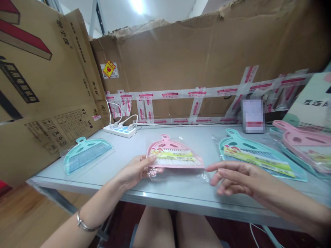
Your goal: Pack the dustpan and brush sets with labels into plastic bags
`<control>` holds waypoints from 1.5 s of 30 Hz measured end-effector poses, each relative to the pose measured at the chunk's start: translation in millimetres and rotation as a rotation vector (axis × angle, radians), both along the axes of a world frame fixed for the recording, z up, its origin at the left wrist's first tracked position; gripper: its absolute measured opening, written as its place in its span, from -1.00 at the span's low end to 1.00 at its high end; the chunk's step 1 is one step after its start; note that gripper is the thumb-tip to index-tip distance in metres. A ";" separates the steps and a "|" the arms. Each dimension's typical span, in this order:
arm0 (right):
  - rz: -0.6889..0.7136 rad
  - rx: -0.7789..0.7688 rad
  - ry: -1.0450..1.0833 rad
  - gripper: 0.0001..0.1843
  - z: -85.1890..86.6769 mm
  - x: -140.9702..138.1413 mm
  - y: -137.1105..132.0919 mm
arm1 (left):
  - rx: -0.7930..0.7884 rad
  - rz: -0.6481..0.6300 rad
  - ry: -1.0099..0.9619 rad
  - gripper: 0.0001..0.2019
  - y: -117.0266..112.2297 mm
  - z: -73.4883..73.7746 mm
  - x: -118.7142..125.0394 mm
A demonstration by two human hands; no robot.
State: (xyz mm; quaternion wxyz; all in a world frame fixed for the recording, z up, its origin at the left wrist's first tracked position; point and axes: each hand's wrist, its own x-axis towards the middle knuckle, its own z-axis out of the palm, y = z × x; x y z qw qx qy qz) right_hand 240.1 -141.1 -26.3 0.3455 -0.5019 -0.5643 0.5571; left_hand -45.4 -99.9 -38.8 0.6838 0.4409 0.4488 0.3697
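Observation:
In the middle of the table lies a pink dustpan and brush set (176, 162) in a clear plastic bag, with a yellow-green label across it. My left hand (141, 168) pinches its left front corner, thumb on top and fingers beneath. Close to the right corner, my right hand (236, 177) has its index finger stretched out and the other fingers loosely bent, slightly blurred; nothing shows in it. Just behind my right hand is a teal dustpan set (261, 156) with a similar label. Another teal dustpan set (86, 155), without a visible label, lies at the left.
A white power strip (120, 131) with plugged-in cables sits at the back left. A pixelated upright device (253, 115) stands at the back right. More bagged dustpans (307, 146) are stacked at the far right. Large cardboard boxes (170, 58) wall the table's back and left.

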 end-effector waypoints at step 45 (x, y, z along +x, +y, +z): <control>-0.047 0.985 -0.564 -0.70 -49.6 -13.3 -26.0 | 0.923 0.346 0.493 -0.61 -72.2 -18.8 4.7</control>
